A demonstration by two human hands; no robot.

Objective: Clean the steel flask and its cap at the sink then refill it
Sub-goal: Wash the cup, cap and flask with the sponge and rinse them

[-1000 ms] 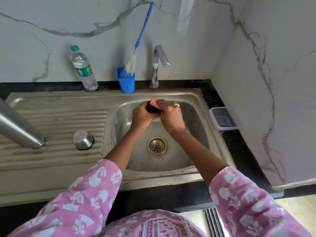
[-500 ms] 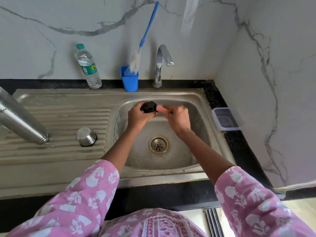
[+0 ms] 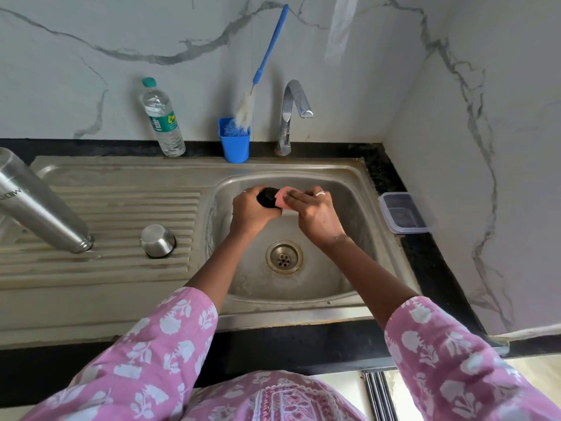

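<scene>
The steel sink [image 3: 303, 287] is set in a black tabletop [image 3: 425, 268], basin on the right and ribbed drainboard on the left. On the drainboard the steel flask [image 3: 39, 208] stands tilted. Its long axis runs from the upper left edge of the view down to the right, its open mouth resting on the ribs. Against the marble wall stand a plastic water bottle [image 3: 162, 120], a blue-handled bottle brush [image 3: 246, 110] in a blue cup [image 3: 234, 141], and the tap [image 3: 293, 113]. A clear lidded container [image 3: 405, 212] sits right of the basin.

Over the basin's far side, the left grip [image 3: 252, 208] is curled round the black flask cap [image 3: 267, 196]. The right grip [image 3: 315, 214], wearing a ring, holds a pink sponge [image 3: 280, 194] against that cap. A small steel cup [image 3: 158, 240] sits upside down on the drainboard, just right of the flask's mouth.
</scene>
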